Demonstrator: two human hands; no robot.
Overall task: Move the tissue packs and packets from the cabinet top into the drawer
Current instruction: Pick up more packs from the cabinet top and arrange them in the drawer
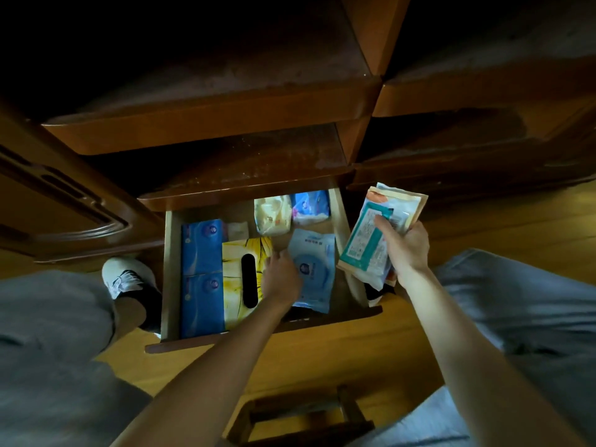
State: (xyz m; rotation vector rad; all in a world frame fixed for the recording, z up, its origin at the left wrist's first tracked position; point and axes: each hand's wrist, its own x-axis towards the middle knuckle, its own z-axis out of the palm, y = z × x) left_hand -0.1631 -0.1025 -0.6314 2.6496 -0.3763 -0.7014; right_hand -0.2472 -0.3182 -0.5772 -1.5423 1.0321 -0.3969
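Observation:
The wooden drawer (169,279) stands pulled out. Inside lie two blue tissue packs (201,275) along the left wall, a yellow tissue pack (238,285) with a dark slot, a pale blue wipes packet (314,269), a cream packet (272,214) and a blue-white packet (311,206) at the back. My left hand (280,279) is down in the drawer, fingers on the left edge of the pale blue wipes packet. My right hand (406,250) is shut on a stack of packets (371,240), teal one on top, held above the drawer's right wall.
Brown cabinet ledges (206,130) overhang the drawer's back. A cabinet door panel (64,204) is at the left. My knees and a slippered foot (129,275) flank the drawer. A small wooden stool (300,417) stands below on the yellow floor.

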